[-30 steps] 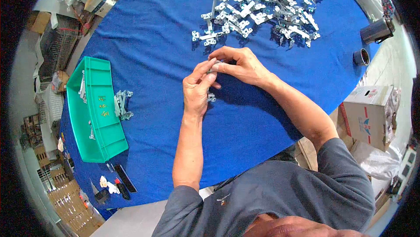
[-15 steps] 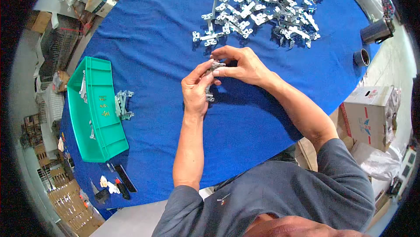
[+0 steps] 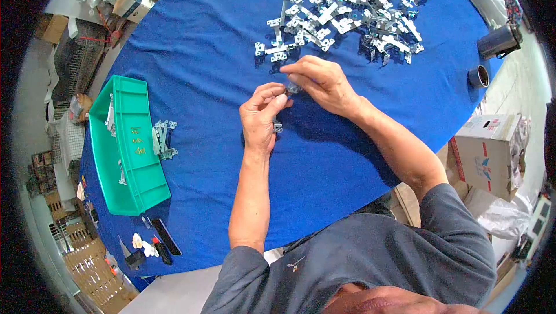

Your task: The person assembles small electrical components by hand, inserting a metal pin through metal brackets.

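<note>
Both hands met over the blue tabletop (image 3: 202, 70): the left hand (image 3: 262, 117) and right hand (image 3: 324, 84) each pinched one small silver metal bracket (image 3: 292, 88), seemingly mid-assembly, needing careful alignment next.

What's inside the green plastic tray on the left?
The green plastic tray shows a few small metal brackets against its left wall and yellow moulded markings on its floor. The near wall hides the bottom end of the floor.

Both hands (image 3: 292, 97) together, fingers pinched
</note>
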The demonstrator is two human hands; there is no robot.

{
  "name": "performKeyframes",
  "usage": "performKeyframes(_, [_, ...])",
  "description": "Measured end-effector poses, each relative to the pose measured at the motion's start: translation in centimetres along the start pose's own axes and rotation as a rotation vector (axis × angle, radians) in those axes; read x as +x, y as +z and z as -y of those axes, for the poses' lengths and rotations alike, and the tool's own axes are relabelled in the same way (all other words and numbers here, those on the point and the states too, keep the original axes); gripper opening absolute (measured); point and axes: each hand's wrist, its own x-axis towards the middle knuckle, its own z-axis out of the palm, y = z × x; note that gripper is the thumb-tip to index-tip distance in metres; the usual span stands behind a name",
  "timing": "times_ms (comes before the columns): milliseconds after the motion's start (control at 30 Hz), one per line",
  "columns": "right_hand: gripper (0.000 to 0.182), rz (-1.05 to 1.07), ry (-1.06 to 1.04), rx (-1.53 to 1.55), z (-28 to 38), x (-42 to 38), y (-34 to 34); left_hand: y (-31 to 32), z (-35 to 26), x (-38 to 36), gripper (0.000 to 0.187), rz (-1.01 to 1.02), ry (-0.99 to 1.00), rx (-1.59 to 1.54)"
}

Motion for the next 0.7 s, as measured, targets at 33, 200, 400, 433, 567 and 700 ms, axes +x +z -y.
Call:
performKeyframes(33, [0.017,0.026,-0.081,0.004,0.0,0.0,0.1,0.0,0.0,0.0,0.017,0.001,0.000,0.000])
performKeyframes(200, [0.019,0.105,-0.114,0.003,0.2,0.1,-0.2,0.1,-0.6,0.0,0.019,0.017,-0.155,-0.056])
performKeyframes(400, [0.016,-0.025,0.185,0.037,-0.3,-0.1,0.3,-0.3,-1.5,0.4,0.031,0.079,-0.086,-0.524])
performKeyframes(433, [0.016,-0.024,0.185,0.037,-0.3,-0.1,0.3,-0.5,-1.6,0.4,0.034,0.064,-0.098,-0.603])
performKeyframes(567, [0.018,-0.038,0.295,0.046,0.0,-0.1,0.2,-0.5,-1.3,0.6,0.039,0.052,0.133,-0.485])
performKeyframes(700, [0.020,0.070,0.402,0.093,0.2,-0.1,0.4,-0.6,-1.0,0.6,0.045,-0.038,0.166,-0.401])
